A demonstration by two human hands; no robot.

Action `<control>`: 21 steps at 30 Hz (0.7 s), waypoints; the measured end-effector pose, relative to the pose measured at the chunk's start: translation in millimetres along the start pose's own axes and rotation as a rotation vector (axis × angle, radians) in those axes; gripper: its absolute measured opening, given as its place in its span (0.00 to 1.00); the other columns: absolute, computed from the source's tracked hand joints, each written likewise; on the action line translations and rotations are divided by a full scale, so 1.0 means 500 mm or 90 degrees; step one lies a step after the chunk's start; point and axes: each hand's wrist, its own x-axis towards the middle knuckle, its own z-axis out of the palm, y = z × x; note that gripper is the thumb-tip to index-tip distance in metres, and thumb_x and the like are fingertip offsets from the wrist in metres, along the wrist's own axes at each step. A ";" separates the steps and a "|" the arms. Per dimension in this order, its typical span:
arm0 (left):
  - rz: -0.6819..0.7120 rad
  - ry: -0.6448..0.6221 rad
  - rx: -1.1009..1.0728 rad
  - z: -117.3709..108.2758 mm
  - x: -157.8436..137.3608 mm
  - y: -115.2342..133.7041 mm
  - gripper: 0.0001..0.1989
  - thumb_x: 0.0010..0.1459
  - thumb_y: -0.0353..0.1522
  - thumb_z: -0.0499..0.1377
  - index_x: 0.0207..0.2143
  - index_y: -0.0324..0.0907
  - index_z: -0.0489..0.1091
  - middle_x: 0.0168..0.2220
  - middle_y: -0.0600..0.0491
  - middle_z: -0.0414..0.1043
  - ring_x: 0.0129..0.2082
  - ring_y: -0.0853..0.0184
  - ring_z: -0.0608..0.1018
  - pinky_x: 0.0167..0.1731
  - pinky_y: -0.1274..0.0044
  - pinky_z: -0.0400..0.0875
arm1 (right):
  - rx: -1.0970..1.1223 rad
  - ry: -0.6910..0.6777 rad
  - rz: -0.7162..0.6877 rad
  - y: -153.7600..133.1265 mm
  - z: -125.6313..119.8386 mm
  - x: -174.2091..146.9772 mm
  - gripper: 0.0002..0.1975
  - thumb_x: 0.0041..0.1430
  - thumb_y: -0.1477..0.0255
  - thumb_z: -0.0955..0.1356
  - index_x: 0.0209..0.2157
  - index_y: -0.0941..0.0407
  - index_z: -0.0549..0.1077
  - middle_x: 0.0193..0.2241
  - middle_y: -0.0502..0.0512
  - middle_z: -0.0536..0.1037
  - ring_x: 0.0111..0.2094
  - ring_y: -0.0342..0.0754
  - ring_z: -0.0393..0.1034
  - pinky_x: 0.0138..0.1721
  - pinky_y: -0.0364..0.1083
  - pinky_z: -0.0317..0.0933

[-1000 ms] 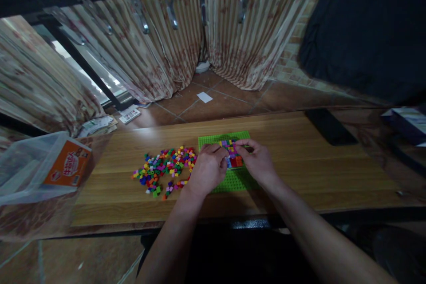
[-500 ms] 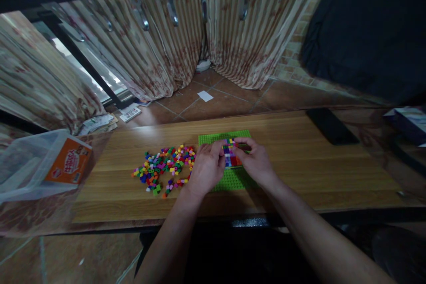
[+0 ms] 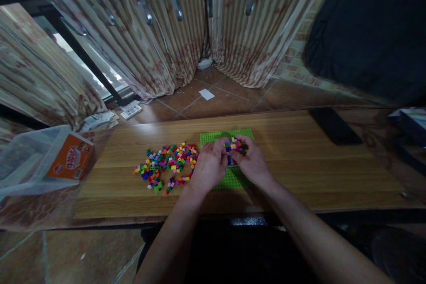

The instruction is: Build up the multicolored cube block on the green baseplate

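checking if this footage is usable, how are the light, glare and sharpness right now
Head view: dim overall, window bright at left. Head view: pale glare on the far edge of the table. Head view: soft shadow near the right hand, bricks between it and the left hand slightly soft.

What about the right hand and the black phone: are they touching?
Apart. The head view shows a wide stretch of wooden tabletop between the right hand and the black phone.
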 end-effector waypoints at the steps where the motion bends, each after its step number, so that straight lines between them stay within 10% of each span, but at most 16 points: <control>1: -0.001 -0.001 -0.002 0.001 0.000 0.000 0.22 0.56 0.22 0.55 0.53 0.39 0.64 0.33 0.52 0.74 0.37 0.64 0.75 0.44 0.70 0.70 | 0.000 0.001 0.001 0.000 0.000 0.000 0.23 0.49 0.68 0.69 0.49 0.55 0.71 0.48 0.60 0.75 0.46 0.54 0.70 0.52 0.57 0.62; 21: -0.013 0.004 -0.046 -0.002 -0.002 -0.006 0.20 0.57 0.23 0.56 0.53 0.41 0.65 0.34 0.53 0.76 0.36 0.65 0.76 0.43 0.72 0.71 | 0.042 0.002 0.016 -0.004 0.001 0.003 0.23 0.47 0.66 0.70 0.48 0.55 0.72 0.48 0.60 0.76 0.47 0.54 0.70 0.54 0.56 0.61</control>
